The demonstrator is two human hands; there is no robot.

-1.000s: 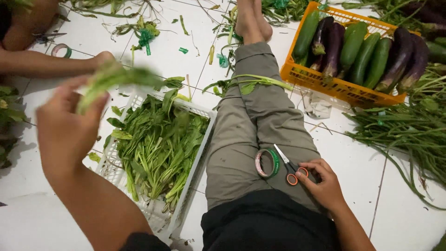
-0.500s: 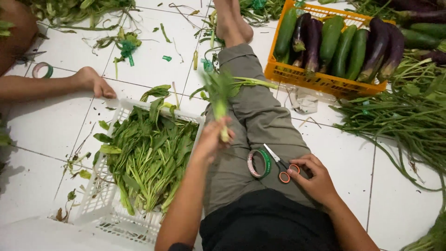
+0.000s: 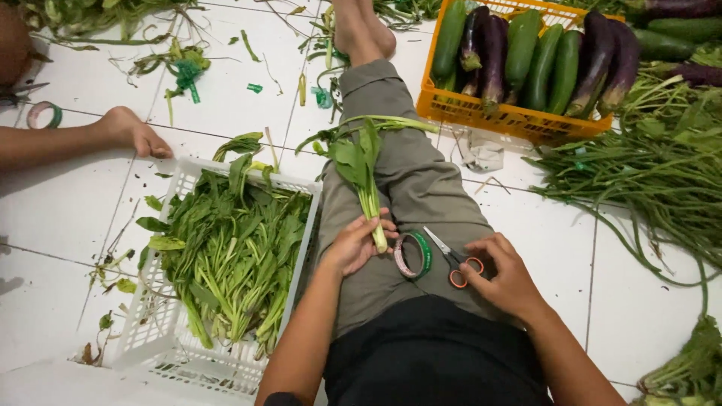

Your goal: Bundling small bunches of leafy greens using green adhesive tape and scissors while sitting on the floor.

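I sit on a white tiled floor with my leg stretched out. My left hand (image 3: 353, 244) grips the pale stems of a small bunch of leafy greens (image 3: 361, 162) lying along my thigh. Beside it on my lap stands a roll of green tape (image 3: 414, 256). My right hand (image 3: 508, 274) rests on my thigh, fingers touching the orange handles of small scissors (image 3: 455, 263). A second leafy stalk (image 3: 383, 124) lies across my knee.
A white plastic crate (image 3: 162, 331) full of leafy greens sits at my left. An orange crate (image 3: 511, 116) of cucumbers and aubergines is ahead right, long beans (image 3: 639, 180) beside it. Another person's foot (image 3: 139, 135) and a tape roll (image 3: 45, 115) lie at the left.
My left hand has carried the bunch of greens from above the white crate over to my lap and laid it down along my thigh. My right hand stayed at the scissors.
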